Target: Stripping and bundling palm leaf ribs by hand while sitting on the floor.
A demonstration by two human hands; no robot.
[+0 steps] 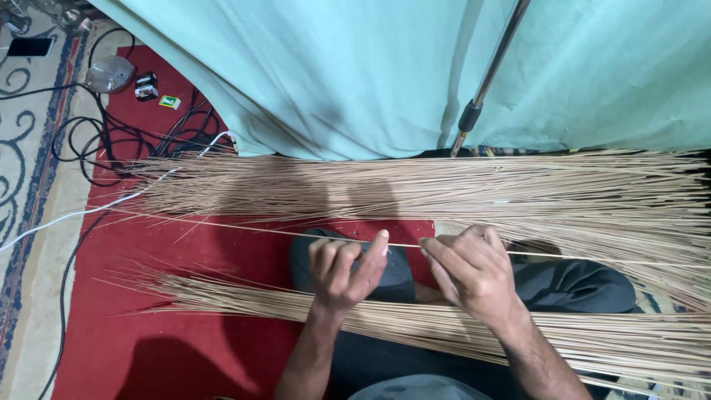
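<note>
Left hand (342,268) pinches stick (222,225) | right hand (470,268) pinches same stick | over mat's (170,348) middle | risk: thin stick snaps if bent.

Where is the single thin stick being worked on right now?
In the head view the single thin stick runs across mid-frame, pinched by the left hand and right hand, between the two stick piles.

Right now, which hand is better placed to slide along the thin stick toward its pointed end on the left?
Probably the left hand. It pinches the single stick nearer that long free end, while the right hand grips it farther right, by the bigger stick pile.
</note>
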